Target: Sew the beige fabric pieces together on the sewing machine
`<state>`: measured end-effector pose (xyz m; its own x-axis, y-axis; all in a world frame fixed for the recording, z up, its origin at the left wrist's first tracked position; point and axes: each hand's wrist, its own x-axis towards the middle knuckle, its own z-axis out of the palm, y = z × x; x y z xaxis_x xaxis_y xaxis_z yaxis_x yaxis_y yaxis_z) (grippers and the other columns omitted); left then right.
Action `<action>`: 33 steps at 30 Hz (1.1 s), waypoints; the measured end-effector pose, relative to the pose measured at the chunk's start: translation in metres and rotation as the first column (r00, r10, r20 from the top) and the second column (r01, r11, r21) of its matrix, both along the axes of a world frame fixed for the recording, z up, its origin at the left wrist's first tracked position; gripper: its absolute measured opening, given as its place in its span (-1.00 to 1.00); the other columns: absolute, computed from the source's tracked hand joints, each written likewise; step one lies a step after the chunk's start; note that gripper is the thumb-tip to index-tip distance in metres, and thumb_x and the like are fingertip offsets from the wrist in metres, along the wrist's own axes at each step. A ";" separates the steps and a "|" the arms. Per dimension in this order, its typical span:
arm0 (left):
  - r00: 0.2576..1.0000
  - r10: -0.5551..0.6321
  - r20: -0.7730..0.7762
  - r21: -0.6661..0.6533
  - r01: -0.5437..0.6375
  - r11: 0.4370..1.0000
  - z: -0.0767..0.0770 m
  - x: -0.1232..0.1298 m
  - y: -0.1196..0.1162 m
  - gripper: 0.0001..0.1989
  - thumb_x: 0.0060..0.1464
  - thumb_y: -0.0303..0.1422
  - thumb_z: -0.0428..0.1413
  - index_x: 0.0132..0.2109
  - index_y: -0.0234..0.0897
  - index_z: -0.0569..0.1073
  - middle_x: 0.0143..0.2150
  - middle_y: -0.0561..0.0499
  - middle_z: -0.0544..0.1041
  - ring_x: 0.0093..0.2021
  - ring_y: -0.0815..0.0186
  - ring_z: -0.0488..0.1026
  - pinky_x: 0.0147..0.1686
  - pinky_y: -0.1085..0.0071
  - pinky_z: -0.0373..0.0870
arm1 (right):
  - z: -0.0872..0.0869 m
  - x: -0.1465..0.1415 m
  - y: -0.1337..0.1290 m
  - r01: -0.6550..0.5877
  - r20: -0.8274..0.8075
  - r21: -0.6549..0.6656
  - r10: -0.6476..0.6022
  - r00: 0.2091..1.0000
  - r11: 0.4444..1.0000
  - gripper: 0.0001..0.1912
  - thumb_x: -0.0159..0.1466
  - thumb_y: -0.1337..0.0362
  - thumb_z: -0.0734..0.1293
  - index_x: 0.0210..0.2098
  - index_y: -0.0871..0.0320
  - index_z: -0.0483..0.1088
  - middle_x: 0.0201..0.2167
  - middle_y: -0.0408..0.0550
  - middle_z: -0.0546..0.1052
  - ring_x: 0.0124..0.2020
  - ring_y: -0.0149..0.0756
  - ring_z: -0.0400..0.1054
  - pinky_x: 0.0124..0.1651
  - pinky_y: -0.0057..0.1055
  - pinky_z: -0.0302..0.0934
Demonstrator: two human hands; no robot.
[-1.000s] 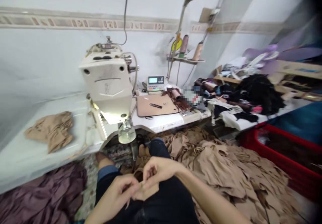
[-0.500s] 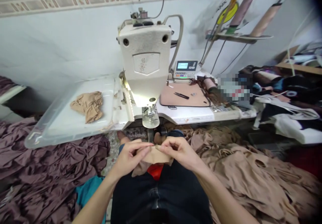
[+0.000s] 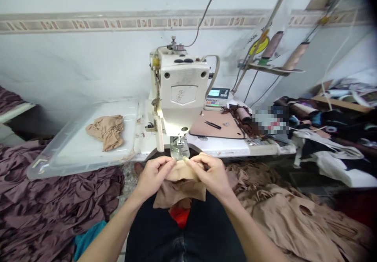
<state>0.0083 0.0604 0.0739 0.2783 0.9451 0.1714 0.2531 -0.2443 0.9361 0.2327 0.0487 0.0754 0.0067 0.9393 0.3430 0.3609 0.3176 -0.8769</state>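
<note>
A tan cloth piece (image 3: 180, 191) hangs between my hands, its upper edge stretched just in front of the sewing machine's needle area. My left hand (image 3: 156, 174) pinches the edge on the left side, thumb against fingers. On the right side my right hand (image 3: 209, 172) pinches the same edge. The white sewing machine (image 3: 184, 97) stands behind the cloth with its lamp lit, and the metal plate (image 3: 179, 148) under its needle lies just beyond my fingertips. The lower part of the cloth drapes over my lap, above something red (image 3: 180, 217).
A crumpled tan garment (image 3: 107, 131) lies on the clear plastic tray (image 3: 41, 164) at left. Black snips (image 3: 212, 125) rest on a pink mat (image 3: 203, 122). Purple fabric (image 3: 59, 199) is heaped at left, tan fabric (image 3: 282, 215) at right. Thread cones (image 3: 297, 56) stand at upper right.
Both hands have moved the cloth up and forward, close to the machine's plate. More of the cloth hangs in view. The camera view has shifted, so the machine appears lower and further right.
</note>
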 end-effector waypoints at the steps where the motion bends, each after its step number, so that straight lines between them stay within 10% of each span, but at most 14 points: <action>1: 0.999 0.022 0.024 -0.036 -0.021 0.999 0.001 0.001 0.003 -0.67 0.34 -0.11 0.18 -0.19 -0.27 0.68 -0.27 -0.06 0.68 -0.27 0.18 0.56 -0.24 0.39 0.42 | -0.003 0.000 0.004 0.000 -0.045 -0.041 -0.002 0.999 0.999 -0.63 0.34 0.02 0.47 -0.45 0.16 0.61 -0.57 -0.15 0.38 -0.51 -0.33 0.20 -0.42 -0.37 0.09; 11: 0.979 0.188 0.082 -0.124 -0.178 0.976 0.018 0.011 0.018 -0.63 0.10 -0.06 0.34 -0.24 -0.25 0.45 -0.55 0.21 0.25 -0.54 0.41 0.17 -0.50 0.49 0.07 | -0.010 0.004 0.027 -0.060 -0.274 -0.187 0.007 0.962 0.980 -0.50 0.20 -0.15 0.53 -0.50 0.19 0.55 -0.61 -0.16 0.36 -0.54 -0.36 0.13 -0.46 -0.39 0.04; 26: 0.935 0.249 0.251 -0.051 -0.244 0.968 0.007 0.029 0.051 -0.65 0.14 -0.13 0.37 -0.13 -0.24 0.46 -0.53 0.21 0.28 -0.54 0.38 0.28 -0.46 0.46 0.23 | -0.010 0.005 0.053 0.072 -0.253 -0.085 -0.091 0.963 0.994 -0.58 0.22 -0.03 0.51 -0.53 0.21 0.55 -0.60 -0.15 0.41 -0.50 -0.32 0.22 -0.41 -0.39 0.11; 33: 0.924 0.309 0.226 -0.013 -0.314 0.949 -0.016 0.009 0.037 -0.62 0.23 -0.02 0.29 -0.11 -0.22 0.46 -0.41 0.12 0.44 -0.42 0.33 0.42 -0.38 0.47 0.32 | -0.044 0.015 0.039 0.056 -0.313 -0.154 -0.102 0.944 0.986 -0.54 0.23 -0.12 0.51 -0.41 0.20 0.61 -0.47 -0.03 0.60 -0.41 -0.21 0.44 -0.32 -0.34 0.29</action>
<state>0.0176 0.0970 0.0574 -0.0770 0.9730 0.2174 0.1060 -0.2088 0.9722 0.2481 0.0874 0.0314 0.1698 0.9699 0.1745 0.0742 0.1640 -0.9837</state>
